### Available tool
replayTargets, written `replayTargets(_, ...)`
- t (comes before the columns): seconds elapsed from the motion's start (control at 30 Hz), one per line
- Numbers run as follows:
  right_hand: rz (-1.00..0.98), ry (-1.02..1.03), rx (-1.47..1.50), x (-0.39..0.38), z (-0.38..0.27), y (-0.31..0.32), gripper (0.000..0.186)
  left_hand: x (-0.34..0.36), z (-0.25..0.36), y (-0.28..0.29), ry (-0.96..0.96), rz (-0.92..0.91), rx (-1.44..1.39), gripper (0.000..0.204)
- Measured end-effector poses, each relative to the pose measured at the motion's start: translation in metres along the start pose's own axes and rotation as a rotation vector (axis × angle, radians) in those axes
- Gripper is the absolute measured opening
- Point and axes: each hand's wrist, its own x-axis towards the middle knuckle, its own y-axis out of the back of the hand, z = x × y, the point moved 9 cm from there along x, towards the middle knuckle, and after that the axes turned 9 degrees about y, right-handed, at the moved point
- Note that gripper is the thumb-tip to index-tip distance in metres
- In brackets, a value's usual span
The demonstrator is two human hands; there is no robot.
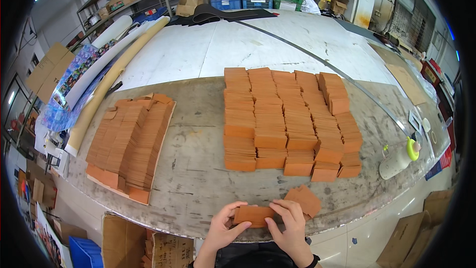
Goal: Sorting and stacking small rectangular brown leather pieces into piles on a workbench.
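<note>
Gripping a small stack of orange-brown cards (pixel 253 215) at the table's (pixel 198 178) near edge with my left hand (pixel 222 228) and right hand (pixel 287 226), I could spill loose ones off the edge if my hold slackens.

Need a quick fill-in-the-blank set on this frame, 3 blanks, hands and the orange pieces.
1. Both hands, left hand and right hand, hold a small stack of ____ rectangular pieces.
2. The neat rows of stacks lie on the ____ side of the table.
3. The bottle near the right edge has a ____ top.

Missing words: orange; right; yellow-green
</note>
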Motion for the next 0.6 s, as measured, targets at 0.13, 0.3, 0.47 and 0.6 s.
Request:
replayTargets(0.13, 0.111, -0.053, 0.099, -0.012, 0.013, 0.021, 0.019, 0.001, -0.002, 0.000, 0.008, 0.006, -0.044, 0.051)
replayTargets(0.3, 0.143, -0.459, -0.240, -0.031, 0.067, 0.071, 0.018, 0.002, 0.002, -0.002, -0.004, -0.014, -0.025, 0.051)
replayTargets(0.47, 0.137, -0.168, -0.344, -0.006, 0.012, 0.053, 0.028, 0.001, 0.001, -0.002, -0.019, -0.032, -0.044, 0.052)
replayTargets(0.6, -0.029, 0.023, -0.019, 0.007, -0.010, 0.006, 0.028, 0.002, 0.003, -0.005, -0.043, -0.043, -0.066, 0.057)
